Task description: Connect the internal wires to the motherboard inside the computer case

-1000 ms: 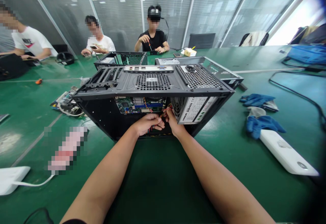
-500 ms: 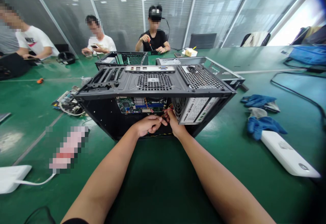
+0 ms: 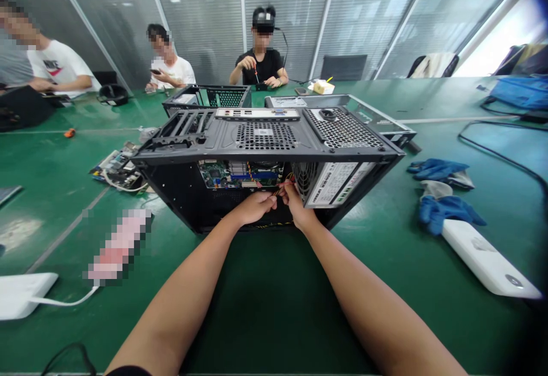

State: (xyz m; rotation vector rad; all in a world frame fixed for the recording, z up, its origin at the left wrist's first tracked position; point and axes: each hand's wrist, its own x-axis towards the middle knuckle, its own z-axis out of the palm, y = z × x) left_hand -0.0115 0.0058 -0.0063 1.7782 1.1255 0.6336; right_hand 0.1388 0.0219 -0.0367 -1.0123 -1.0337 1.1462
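An open black computer case (image 3: 171, 193) lies in front of me, its back panel facing up. Inside it, my left hand (image 3: 258, 206) is closed on a thin bundle of coloured cables (image 3: 278, 191). Close beside it, my right hand (image 3: 294, 200) pinches the same cables, fingers curled, near the power supply (image 3: 336, 183). Behind my hands shows the green motherboard (image 3: 222, 176), with a yellow-and-black wire running across it. The cable ends are hidden by my fingers.
Blue-grey work gloves (image 3: 449, 210) and a white power bank (image 3: 488, 259) lie at the right. On the left are a loose circuit board (image 3: 117, 168), a blurred-out phone (image 3: 120, 245) and a white charger (image 3: 25, 296). More case parts (image 3: 208, 96) stand behind. Several people sit across the green table.
My left fingers have curled in more tightly around the cables. The right hand has barely shifted. The whole view has moved slightly, and the case stays in place.
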